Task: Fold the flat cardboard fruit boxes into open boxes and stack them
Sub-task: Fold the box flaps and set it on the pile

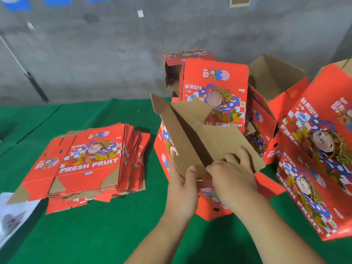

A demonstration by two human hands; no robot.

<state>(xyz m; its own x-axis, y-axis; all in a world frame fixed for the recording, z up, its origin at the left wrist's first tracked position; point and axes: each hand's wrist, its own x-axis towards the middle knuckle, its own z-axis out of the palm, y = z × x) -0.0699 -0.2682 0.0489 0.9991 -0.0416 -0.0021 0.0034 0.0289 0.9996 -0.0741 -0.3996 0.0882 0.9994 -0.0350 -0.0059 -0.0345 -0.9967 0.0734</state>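
now left hand grips the box flap; right hand pinches it.

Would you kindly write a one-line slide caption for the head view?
Both hands fold a box's brown flaps, flat stack left, folded boxes behind.

Bare green cloth between flat stack and folded boxes

Green cloth, grey wall
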